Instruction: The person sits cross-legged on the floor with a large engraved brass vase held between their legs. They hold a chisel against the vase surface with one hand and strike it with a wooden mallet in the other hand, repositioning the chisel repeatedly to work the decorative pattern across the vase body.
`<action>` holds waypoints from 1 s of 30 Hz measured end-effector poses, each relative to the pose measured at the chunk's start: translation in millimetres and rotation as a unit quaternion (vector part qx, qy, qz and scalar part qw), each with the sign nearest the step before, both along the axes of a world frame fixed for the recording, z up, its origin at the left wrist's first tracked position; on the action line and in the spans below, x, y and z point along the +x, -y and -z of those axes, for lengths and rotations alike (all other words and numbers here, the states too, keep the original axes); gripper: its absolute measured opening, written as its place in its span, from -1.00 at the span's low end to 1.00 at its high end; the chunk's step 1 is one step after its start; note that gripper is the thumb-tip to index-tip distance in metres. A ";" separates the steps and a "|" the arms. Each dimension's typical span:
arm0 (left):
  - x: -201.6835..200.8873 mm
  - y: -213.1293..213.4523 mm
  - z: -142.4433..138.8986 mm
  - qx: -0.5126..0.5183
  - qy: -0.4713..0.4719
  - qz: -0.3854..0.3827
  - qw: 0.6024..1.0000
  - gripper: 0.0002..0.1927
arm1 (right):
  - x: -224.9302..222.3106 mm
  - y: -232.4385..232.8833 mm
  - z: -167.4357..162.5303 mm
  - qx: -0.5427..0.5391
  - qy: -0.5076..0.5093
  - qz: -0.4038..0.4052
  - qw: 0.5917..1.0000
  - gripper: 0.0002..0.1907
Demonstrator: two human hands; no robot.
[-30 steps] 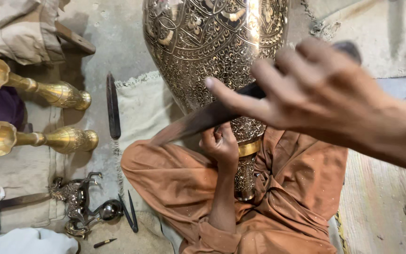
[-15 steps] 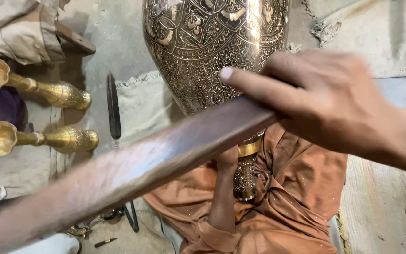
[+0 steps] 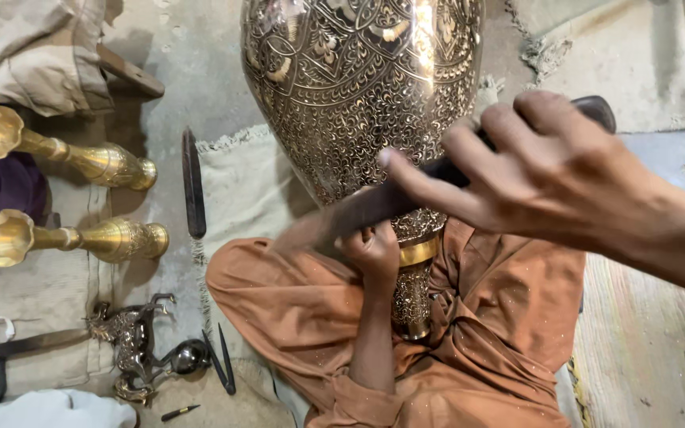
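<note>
Big engraved brass vase (image 3: 362,103) stands w/ its narrow foot in the person's lap, on orange cloth (image 3: 295,309), belly leaning up toward the camera. Left hand (image 3: 373,250) closed under the belly near the gold neck band, fist against the metal; whether it pinches a small tool cannot tell. Right hand (image 3: 541,174) wrapped round the dark handle of a long flat tool (image 3: 374,208), forefinger laid along it, blade blurred across the lower belly. To do this step well, judged: keep vase braced by lap + left fist, blade flat to the curve, short even strokes, no digging into the pattern. Left of him: two brass candlesticks (image 3: 73,198), dark file (image 3: 193,186), small metal horse figure (image 3: 132,341) on the mat.
</note>
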State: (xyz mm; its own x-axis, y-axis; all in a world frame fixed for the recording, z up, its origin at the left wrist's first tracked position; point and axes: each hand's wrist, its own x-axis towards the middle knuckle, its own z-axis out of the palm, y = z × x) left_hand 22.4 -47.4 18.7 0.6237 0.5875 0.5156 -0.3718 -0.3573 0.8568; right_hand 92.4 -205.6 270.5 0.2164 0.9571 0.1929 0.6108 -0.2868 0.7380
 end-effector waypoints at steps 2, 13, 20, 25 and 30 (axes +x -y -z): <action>-1.3 1.7 -0.8 -0.040 0.014 0.057 0.997 -0.85 | -1.7 6.8 2.7 0.055 -0.097 0.007 0.994 -0.37; -4.0 -4.6 -4.6 -0.039 0.017 0.052 0.998 -0.95 | 18.0 38.9 26.6 0.029 -0.034 0.160 0.986 -0.55; -3.2 11.4 -2.6 -0.076 0.022 0.006 0.997 -0.89 | 19.0 24.7 9.8 0.019 0.094 0.118 0.988 -0.64; -8.6 15.3 22.8 -0.018 -0.010 -0.050 0.999 -0.85 | 4.2 -5.0 1.2 0.127 -0.156 0.074 0.977 -0.62; -6.6 18.1 28.0 -0.156 0.112 0.113 0.975 -0.70 | -7.8 -17.5 4.0 0.030 -0.013 -0.025 0.999 -0.57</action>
State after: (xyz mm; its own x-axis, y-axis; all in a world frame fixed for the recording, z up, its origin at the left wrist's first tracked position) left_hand 15.8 -65.4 -9.3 0.6469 0.5988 0.4721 -0.6015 0.0201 0.7987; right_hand 84.6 -188.2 266.5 0.1741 0.9536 0.2455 0.6449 -0.2988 0.7034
